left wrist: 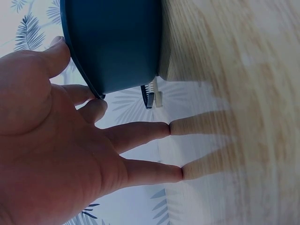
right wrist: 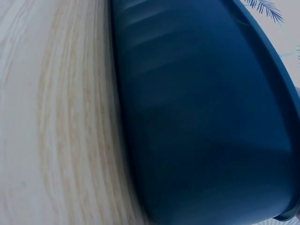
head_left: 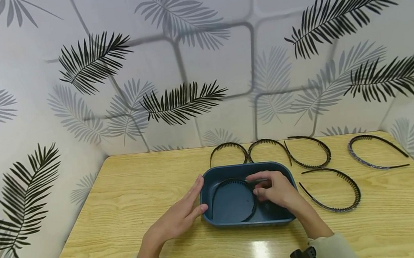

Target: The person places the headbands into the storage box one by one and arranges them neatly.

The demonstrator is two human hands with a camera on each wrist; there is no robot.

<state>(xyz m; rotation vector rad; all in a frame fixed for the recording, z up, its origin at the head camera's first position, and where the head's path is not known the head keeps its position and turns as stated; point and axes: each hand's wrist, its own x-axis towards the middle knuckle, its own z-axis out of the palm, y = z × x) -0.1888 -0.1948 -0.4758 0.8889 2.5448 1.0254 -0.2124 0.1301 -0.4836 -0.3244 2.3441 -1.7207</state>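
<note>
A dark blue plastic bin (head_left: pixel 275 220) stands on the wooden table in the head view. Inside it lies a thin black toothed headband (head_left: pixel 231 180), curved along the bin's left and middle. My right hand (head_left: pixel 275 189) reaches in over the right part of the bin and pinches the headband's right side between thumb and fingers. At the left end, my left hand (head_left: pixel 180 216) rests against the bin's rim, fingers straight and spread. In the left wrist view two fingertips of that left hand (left wrist: pixel 70 136) reach the table; the right wrist view shows only the bin's outer wall (right wrist: pixel 201 117).
Behind the bin are two black headbands (head_left: pixel 227 144) (head_left: pixel 265 140). To the right lie a black headband (head_left: pixel 326 150), a blue-patterned one (head_left: pixel 356 191), and another blue-patterned one (head_left: pixel 357 157) farther right. A leaf-patterned wall (head_left: pixel 216 69) borders the table's back edge.
</note>
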